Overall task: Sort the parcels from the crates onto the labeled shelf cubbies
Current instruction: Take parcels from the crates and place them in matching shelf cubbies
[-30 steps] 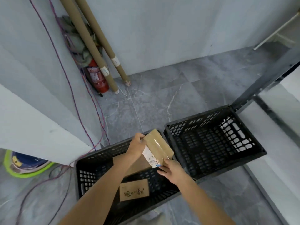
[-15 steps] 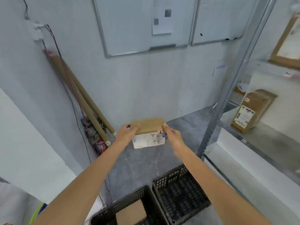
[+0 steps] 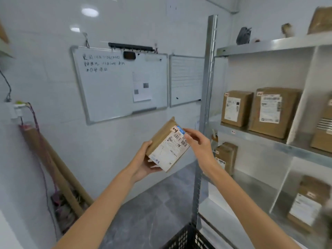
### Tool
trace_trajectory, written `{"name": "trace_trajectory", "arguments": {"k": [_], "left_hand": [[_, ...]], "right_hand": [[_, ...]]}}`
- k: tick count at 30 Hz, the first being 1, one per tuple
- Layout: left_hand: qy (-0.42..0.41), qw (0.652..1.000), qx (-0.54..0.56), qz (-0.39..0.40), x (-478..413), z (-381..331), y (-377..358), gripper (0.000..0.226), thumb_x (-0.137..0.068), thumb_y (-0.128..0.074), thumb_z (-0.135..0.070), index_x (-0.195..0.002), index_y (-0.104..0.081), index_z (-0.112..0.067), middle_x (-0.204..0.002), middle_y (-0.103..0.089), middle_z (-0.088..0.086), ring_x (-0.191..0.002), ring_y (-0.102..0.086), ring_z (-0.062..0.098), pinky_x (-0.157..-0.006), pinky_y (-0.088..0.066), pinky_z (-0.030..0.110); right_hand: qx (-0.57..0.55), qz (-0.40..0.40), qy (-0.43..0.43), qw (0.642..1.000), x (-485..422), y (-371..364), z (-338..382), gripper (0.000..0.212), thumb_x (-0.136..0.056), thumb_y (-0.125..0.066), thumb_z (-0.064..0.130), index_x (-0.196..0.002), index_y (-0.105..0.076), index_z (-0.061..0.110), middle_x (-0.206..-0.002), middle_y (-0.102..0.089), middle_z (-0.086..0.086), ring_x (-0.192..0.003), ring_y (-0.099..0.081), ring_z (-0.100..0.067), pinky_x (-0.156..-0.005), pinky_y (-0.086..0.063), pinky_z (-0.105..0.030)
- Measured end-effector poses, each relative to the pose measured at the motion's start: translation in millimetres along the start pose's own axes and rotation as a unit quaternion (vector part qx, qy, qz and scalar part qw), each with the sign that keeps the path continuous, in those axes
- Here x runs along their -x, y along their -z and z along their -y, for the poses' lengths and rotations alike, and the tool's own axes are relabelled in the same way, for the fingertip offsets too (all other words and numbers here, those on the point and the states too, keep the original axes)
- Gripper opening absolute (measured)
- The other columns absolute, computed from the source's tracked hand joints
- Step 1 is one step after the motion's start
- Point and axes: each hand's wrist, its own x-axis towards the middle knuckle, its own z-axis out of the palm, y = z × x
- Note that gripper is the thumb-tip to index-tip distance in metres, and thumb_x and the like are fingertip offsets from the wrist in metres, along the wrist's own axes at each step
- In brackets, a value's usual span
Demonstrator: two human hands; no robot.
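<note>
Two hands grasping tilted parcel [image 3: 168, 147], left hand [image 3: 146, 163] cupping beneath, right hand [image 3: 198, 145] fingers [image 3: 188, 131] pinching upper corner

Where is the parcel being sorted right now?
Centre of the head view: the parcel is held in the air between the left hand and right hand, just left of the shelf upright, below the whiteboard.
</note>
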Motion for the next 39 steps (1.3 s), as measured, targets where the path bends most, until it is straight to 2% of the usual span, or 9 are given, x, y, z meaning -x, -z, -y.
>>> {"name": "trace_trajectory", "arguments": {"k": [5, 9, 12, 15, 22, 26, 30, 35, 39], "left_hand": [[-0.013, 0.994, 0.083, 0.067, -3.4, 9.9, -43.1, 0.043, -0.094, -0.038, -0.043, -0.111, -0.065, -0.015, -0.103, -0.070, 0.014, -0.091, -0.062, 0.029, -0.086, -0.051, 0.050], [0.012, 0.984, 0.112, 0.135, -5.6, 17.6, -66.7, 0.046, -0.095, -0.036, -0.042, -0.117, -0.064, -0.013, -0.116, -0.065, 0.020, -0.103, -0.060, 0.033, -0.096, -0.045, 0.053], [0.032, 0.984, 0.060, 0.166, -6.0, 31.1, -75.6, 0.045, -0.097, -0.036, -0.042, -0.120, -0.061, -0.013, -0.117, -0.065, 0.020, -0.104, -0.062, 0.032, -0.097, -0.045, 0.054], [-0.055, 0.990, -0.077, 0.104, -12.4, 44.7, -76.1, 0.042, -0.097, -0.047, -0.032, -0.137, -0.041, -0.021, -0.126, -0.060, 0.007, -0.110, -0.060, 0.019, -0.094, -0.051, 0.042], [-0.266, 0.915, -0.292, 0.080, 8.6, 53.3, -91.0, 0.030, -0.093, -0.053, -0.006, -0.122, -0.059, -0.014, -0.112, -0.061, -0.006, -0.102, -0.059, 0.005, -0.072, -0.044, 0.000], [-0.314, 0.905, -0.287, 0.028, 18.2, 60.5, -95.9, 0.026, -0.088, -0.060, -0.006, -0.113, -0.065, -0.011, -0.106, -0.067, -0.001, -0.096, -0.062, 0.011, -0.069, -0.045, 0.006], [-0.259, 0.930, -0.244, 0.088, 35.3, 64.9, -106.8, 0.021, -0.097, -0.047, -0.022, -0.099, -0.067, -0.013, -0.093, -0.069, -0.002, -0.088, -0.066, 0.015, -0.062, -0.051, 0.015], [-0.290, 0.896, -0.286, 0.178, 54.5, 81.7, -122.6, 0.025, -0.094, -0.052, -0.028, -0.111, -0.064, -0.015, -0.112, -0.058, -0.005, -0.092, -0.060, 0.006, -0.064, -0.050, 0.007], [-0.286, 0.894, -0.280, 0.201, 59.3, 94.3, -135.5, 0.031, -0.091, -0.057, -0.025, -0.118, -0.063, -0.013, -0.122, -0.056, -0.003, -0.105, -0.060, 0.015, -0.075, -0.056, 0.019]], "right_hand": [[0.001, -0.057, 0.037, 0.998, 4.8, 24.2, 12.4, 0.040, -0.087, -0.065, 0.022, -0.124, -0.052, 0.029, -0.133, -0.051, 0.003, -0.123, -0.047, -0.011, -0.092, -0.048, -0.023], [-0.113, -0.062, -0.043, 0.991, 15.1, 30.0, 5.8, 0.068, -0.082, -0.069, 0.029, -0.139, -0.033, 0.030, -0.134, -0.054, -0.003, -0.121, -0.054, -0.023, -0.099, -0.047, -0.049], [-0.144, -0.078, -0.070, 0.984, 28.8, 40.5, 1.5, 0.080, -0.072, -0.075, 0.035, -0.140, -0.033, 0.031, -0.123, -0.064, -0.005, -0.111, -0.063, -0.026, -0.092, -0.051, -0.053], [-0.139, -0.108, -0.083, 0.981, 45.9, 55.4, 2.9, 0.087, -0.066, -0.075, 0.036, -0.141, -0.032, 0.033, -0.122, -0.064, -0.009, -0.101, -0.068, -0.027, -0.083, -0.055, -0.051], [-0.026, -0.141, -0.055, 0.988, 79.5, 66.6, 18.1, 0.073, -0.082, -0.069, 0.019, -0.139, -0.027, 0.039, -0.119, -0.062, -0.005, -0.088, -0.071, -0.020, -0.063, -0.058, -0.030], [0.030, -0.185, -0.026, 0.982, 98.5, 63.2, 22.7, 0.062, -0.080, -0.072, 0.022, -0.126, -0.031, 0.028, -0.119, -0.060, -0.004, -0.089, -0.071, -0.017, -0.062, -0.056, -0.024], [0.043, -0.226, -0.018, 0.973, 121.7, 64.6, 26.6, 0.050, -0.081, -0.071, 0.025, -0.117, -0.037, 0.029, -0.119, -0.060, -0.002, -0.094, -0.069, -0.018, -0.065, -0.056, -0.025], [0.063, -0.284, 0.001, 0.957, 153.2, 68.5, 32.3, 0.048, -0.084, -0.069, 0.027, -0.123, -0.042, 0.027, -0.116, -0.059, 0.008, -0.093, -0.069, -0.012, -0.069, -0.059, -0.030], [0.151, -0.312, 0.018, 0.938, 173.8, 79.3, 44.1, 0.056, -0.085, -0.066, 0.034, -0.134, -0.040, 0.030, -0.122, -0.042, 0.009, -0.106, -0.058, -0.006, -0.071, -0.057, -0.021]]}}
